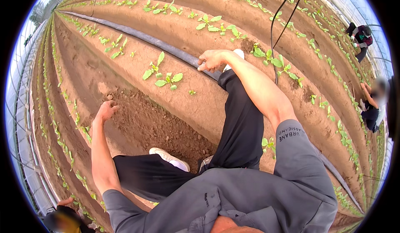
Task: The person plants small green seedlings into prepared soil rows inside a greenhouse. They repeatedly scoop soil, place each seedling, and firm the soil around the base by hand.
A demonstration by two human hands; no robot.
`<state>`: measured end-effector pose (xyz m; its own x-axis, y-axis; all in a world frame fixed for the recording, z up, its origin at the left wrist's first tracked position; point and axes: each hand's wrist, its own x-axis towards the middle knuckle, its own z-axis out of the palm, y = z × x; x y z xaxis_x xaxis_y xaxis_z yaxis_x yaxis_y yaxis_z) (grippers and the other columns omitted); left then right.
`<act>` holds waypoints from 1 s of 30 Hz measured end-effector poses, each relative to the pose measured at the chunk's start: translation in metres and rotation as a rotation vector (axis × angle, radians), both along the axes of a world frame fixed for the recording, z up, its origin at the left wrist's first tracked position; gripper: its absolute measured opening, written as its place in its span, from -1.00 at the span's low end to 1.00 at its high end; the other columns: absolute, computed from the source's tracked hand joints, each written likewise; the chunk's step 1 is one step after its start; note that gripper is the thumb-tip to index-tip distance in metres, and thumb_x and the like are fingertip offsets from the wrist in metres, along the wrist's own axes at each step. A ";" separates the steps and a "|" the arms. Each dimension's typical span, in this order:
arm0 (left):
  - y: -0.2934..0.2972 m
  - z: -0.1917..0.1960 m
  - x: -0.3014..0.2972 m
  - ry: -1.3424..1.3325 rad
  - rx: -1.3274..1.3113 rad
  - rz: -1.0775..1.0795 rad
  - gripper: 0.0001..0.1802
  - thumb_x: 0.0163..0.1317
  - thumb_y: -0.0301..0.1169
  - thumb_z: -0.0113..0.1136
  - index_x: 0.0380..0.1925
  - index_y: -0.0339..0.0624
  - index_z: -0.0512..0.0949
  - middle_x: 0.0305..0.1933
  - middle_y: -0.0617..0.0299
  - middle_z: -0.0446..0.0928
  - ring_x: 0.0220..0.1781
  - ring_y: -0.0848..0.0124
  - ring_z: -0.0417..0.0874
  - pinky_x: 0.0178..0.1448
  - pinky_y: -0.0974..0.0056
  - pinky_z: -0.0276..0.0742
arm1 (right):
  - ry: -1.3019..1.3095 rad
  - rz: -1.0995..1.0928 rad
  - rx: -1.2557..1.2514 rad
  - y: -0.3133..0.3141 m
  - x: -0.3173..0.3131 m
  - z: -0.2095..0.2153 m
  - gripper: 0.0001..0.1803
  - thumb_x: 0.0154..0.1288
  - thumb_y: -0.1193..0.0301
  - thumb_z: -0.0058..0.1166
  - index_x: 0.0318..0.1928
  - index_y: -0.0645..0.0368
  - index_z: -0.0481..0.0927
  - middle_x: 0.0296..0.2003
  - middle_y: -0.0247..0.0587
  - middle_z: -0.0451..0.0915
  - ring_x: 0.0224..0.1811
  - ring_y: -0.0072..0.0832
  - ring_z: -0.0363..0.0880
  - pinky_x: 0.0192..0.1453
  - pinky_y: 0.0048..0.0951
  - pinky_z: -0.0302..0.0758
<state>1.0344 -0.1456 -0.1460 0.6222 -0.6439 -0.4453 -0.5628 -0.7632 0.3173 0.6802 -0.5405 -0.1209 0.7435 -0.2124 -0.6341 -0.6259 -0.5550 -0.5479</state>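
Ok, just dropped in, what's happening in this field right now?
A person crouches between raised soil beds in a greenhouse. Their right hand rests on the dark irrigation hose running along a bed, beside small green seedlings. Their left hand reaches down, fingers spread, to loosened dark soil in the furrow. Neither hand holds anything. Other people work along the rows on the right.

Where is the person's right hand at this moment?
In the head view, the right hand is in the upper middle, resting on the dark irrigation hose along the soil ridge, just right of a small green seedling.
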 end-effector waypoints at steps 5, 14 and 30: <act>0.000 -0.001 0.001 -0.011 -0.006 -0.011 -0.53 0.19 -0.24 0.29 -0.01 -0.38 0.58 -0.14 -0.10 0.67 -0.10 0.18 0.69 0.02 0.15 0.55 | -0.037 0.018 -0.057 0.002 -0.001 0.005 -0.31 0.30 0.07 0.23 0.31 0.19 0.40 -0.24 -0.01 0.70 -0.15 -0.32 0.70 -0.08 -0.28 0.60; -0.003 0.004 -0.005 0.021 -0.010 0.003 -0.52 0.22 -0.27 0.27 0.02 -0.44 0.56 -0.16 -0.09 0.67 -0.16 0.23 0.69 -0.02 0.15 0.56 | -0.107 0.053 -0.129 -0.001 0.001 0.003 -0.41 0.27 0.18 0.28 0.23 0.17 0.48 -0.21 -0.06 0.70 -0.17 -0.36 0.70 -0.13 -0.31 0.61; -0.002 -0.001 0.000 0.001 0.023 -0.015 -0.46 0.22 -0.24 0.24 0.08 -0.45 0.53 0.02 -0.22 0.62 0.08 0.08 0.66 0.15 0.10 0.53 | -0.324 0.034 0.014 -0.012 0.005 -0.009 -0.78 0.30 0.50 0.08 -0.06 0.23 0.64 -0.23 -0.19 0.71 -0.25 -0.50 0.71 -0.21 -0.40 0.58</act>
